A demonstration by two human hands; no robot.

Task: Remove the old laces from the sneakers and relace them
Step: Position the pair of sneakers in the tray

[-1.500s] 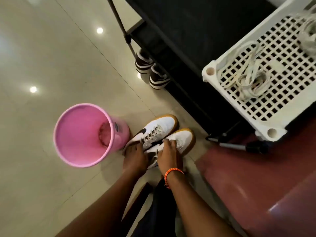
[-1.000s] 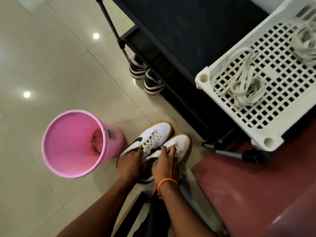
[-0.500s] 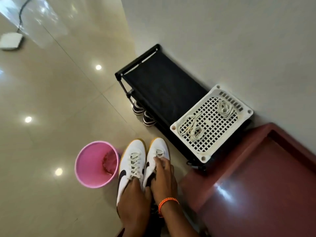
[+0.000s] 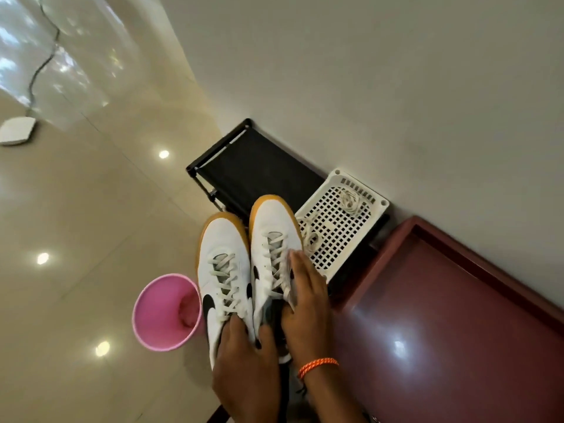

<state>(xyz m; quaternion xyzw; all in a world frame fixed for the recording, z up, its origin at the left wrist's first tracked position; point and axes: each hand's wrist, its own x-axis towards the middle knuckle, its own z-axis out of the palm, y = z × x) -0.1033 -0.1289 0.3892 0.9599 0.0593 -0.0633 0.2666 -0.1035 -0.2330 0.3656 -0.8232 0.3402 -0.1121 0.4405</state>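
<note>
Item one, far left: a white device [image 4: 17, 130] on the tiled floor [image 4: 79, 209], its cable trailing off.

Item two: a pink bin [image 4: 166, 312], standing open just beside the shoes.

Item three: the pair of white sneakers, held up side by side, toes pointing away from the person, heels toward the wrists, long axes running straight out from the hands.
- Left sneaker [image 4: 222, 270], old laces [image 4: 224, 279] still threaded; the left hand [image 4: 244, 361] grips it at the heel, fingers curled over the collar.
- Right sneaker [image 4: 273, 248], also still laced; the right hand [image 4: 305, 300] lies along its outer side, fingers fairly straight, thumb apparently tucked into the opening.

Item four: a black shoe rack [image 4: 250, 166] against the wall.

Item five: a white perforated tray [image 4: 341, 227] carrying spare laces [image 4: 351, 199], nearer the right hand.

Item six, far right: a dark red surface [image 4: 457, 315].
</note>
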